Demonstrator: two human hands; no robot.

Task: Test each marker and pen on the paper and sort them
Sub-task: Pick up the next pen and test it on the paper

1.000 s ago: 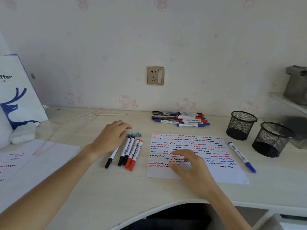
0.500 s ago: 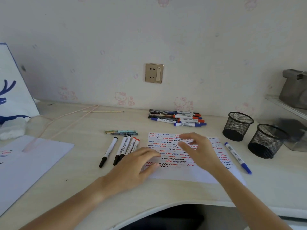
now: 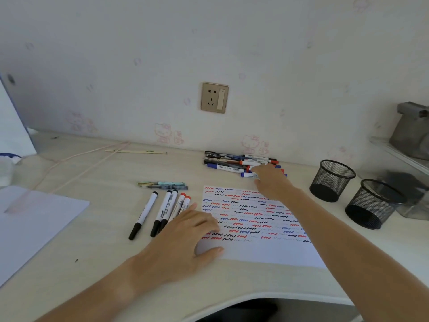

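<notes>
A single head-worn wide-angle camera looks forward and down from the tabletop's [image 3: 92, 240] near edge, close above both forearms, facing the back wall [image 3: 278, 66], whose outlet [image 3: 214, 97] sits centre-frame.

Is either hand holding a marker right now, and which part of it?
No marker is clearly held. The left hand lies flat on the paper, pressing its edge. The right hand reaches the pile of markers; whether its fingers grip one cannot be told.
</notes>
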